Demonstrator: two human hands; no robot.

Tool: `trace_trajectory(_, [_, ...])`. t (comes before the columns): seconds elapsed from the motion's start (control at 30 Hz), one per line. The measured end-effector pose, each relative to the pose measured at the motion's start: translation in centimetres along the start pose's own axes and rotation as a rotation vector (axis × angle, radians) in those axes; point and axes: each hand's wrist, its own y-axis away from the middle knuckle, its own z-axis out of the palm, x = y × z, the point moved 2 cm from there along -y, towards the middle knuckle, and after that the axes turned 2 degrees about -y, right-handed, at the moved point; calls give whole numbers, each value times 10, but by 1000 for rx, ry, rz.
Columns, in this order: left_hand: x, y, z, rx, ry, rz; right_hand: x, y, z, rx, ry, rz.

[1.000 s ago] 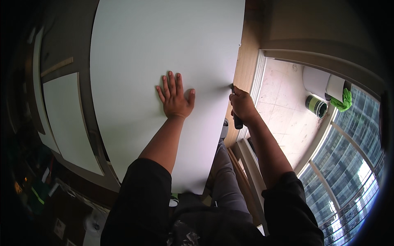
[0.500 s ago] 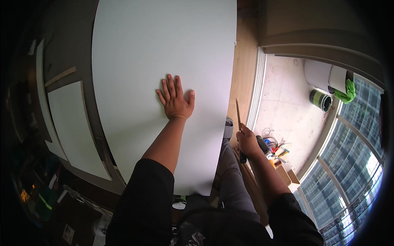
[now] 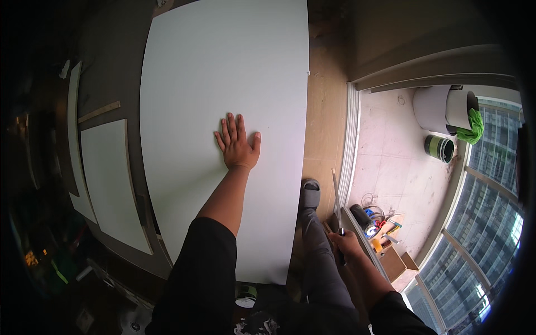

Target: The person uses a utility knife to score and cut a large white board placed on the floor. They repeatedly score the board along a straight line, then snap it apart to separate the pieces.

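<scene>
A large white board (image 3: 234,61) lies flat in front of me, its long side running away from me. My left hand (image 3: 239,152) rests palm down on the board's middle with fingers spread. Off the board's right edge, low beside my leg, my right hand (image 3: 347,245) is wrapped round the dark handle of a long thin file (image 3: 336,198). The file's narrow metal bar points up and away, apart from the board. The grip hides part of its handle.
Smaller white panels (image 3: 111,178) and a wood strip (image 3: 99,111) lie at the left. On the right are a door track (image 3: 349,145), a dark can (image 3: 439,148), a green cloth (image 3: 473,127), a cardboard box (image 3: 395,265) and several tools (image 3: 375,218). My grey slipper (image 3: 311,194) stands beside the board.
My right hand has moved down and slightly right with the file, farther from the board's edge. The left hand stays flat on the board. The whole view has shifted a little.
</scene>
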Motion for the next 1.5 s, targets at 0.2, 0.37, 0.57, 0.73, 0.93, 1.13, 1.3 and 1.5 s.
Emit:
trace_trajectory(0.2, [-16,-2,-21,-194,30,2,20,25,-32,0,251,-79])
trace_trajectory(0.37, [-30,73,-53,-29,254,-16,54,-1,-87,39,326,-132])
trace_trajectory(0.57, [-54,286,-44,-224,523,18,65,14,-114,129,457,-94])
trace_trajectory(0.73, [-113,529,-26,-739,491,-163,40,27,-96,119,744,-67])
trace_trajectory(0.93, [-149,631,-76,-708,299,73,34,-25,-124,286,868,-390])
trace_trajectory(1.13, [-173,694,-112,-361,519,-578,3,36,-37,69,609,-363])
trace_trajectory(1.3, [-184,673,-91,-278,692,-757,-2,61,-31,130,809,-290])
trace_trajectory(1.5, [-226,705,-70,-114,865,-562,37,123,24,62,883,-500])
